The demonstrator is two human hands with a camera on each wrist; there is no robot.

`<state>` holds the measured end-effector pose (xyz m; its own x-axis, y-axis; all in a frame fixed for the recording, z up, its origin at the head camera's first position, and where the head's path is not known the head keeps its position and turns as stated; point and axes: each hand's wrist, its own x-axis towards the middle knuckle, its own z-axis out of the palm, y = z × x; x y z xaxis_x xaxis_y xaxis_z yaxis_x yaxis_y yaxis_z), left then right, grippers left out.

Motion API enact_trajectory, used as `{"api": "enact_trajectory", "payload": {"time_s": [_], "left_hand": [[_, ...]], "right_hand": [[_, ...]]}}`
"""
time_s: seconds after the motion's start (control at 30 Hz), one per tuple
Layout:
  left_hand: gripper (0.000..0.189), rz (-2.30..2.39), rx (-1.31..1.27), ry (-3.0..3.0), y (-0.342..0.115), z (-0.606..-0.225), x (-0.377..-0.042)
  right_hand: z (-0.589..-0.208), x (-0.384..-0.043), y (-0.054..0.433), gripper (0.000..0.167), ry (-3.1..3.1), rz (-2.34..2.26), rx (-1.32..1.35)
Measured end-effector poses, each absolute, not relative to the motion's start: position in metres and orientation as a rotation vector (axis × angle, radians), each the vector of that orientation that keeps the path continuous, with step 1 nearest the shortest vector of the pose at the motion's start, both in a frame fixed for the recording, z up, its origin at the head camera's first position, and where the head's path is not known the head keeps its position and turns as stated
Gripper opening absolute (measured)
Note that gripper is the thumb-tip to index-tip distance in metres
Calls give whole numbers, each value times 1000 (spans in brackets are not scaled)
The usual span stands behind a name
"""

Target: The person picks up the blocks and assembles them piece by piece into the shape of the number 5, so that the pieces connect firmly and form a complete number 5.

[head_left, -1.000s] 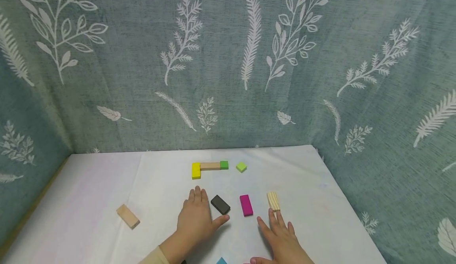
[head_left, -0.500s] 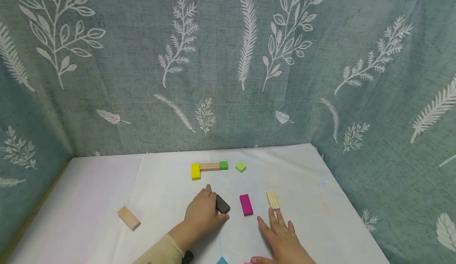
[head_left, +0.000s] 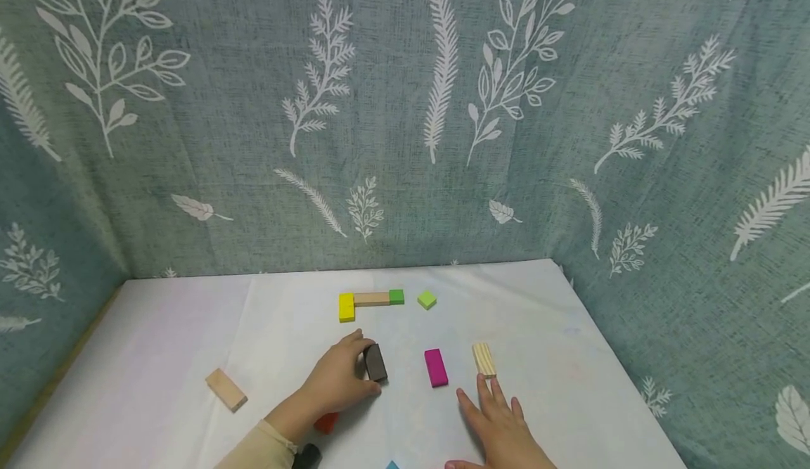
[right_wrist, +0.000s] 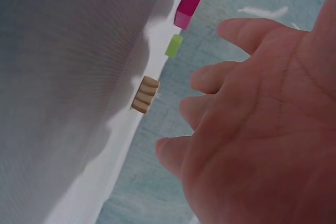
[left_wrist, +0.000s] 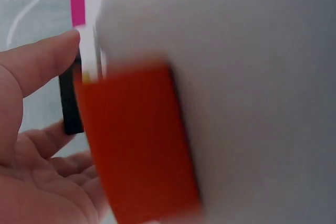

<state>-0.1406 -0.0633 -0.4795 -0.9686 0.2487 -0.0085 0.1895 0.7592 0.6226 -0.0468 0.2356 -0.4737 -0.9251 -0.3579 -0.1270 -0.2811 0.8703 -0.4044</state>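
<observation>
My left hand (head_left: 338, 377) grips a dark brown block (head_left: 375, 363) between thumb and fingers, near the middle of the white table. In the left wrist view the block (left_wrist: 71, 100) shows dark between the thumb and a fingertip. Close under that wrist lies an orange-red block (left_wrist: 139, 140), mostly covered by the arm in the head view. My right hand (head_left: 503, 430) has its fingers spread, fingertips right at the lower end of a ridged pale wooden block (head_left: 484, 360). A magenta block (head_left: 436, 368) lies between the two hands.
Farther back, a yellow block (head_left: 346, 307), a plain wooden block (head_left: 372, 299) and a green block (head_left: 396, 297) stand joined in a row. A lime block (head_left: 427, 300) is to their right. Another wooden block (head_left: 226, 389) lies left. A blue block (head_left: 392, 465) peeks in at the front edge.
My left hand has closed its fingers on the dark block and shifted it left, turning it more upright in view. The orange-red block has come into sight. The right hand stays put.
</observation>
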Motion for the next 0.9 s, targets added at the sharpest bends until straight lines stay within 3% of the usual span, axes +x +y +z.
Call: {"api": "enact_trajectory", "payload": {"time_s": [0.33,0.9], "left_hand": [[73,906,217,2921,-123,-472,-152],[74,664,439,3004,-111,-472,-173]], "right_hand": [[-476,-47,236,101,2850,-551,-459],[-482,-51,240,113,2852,-501,-478]]}}
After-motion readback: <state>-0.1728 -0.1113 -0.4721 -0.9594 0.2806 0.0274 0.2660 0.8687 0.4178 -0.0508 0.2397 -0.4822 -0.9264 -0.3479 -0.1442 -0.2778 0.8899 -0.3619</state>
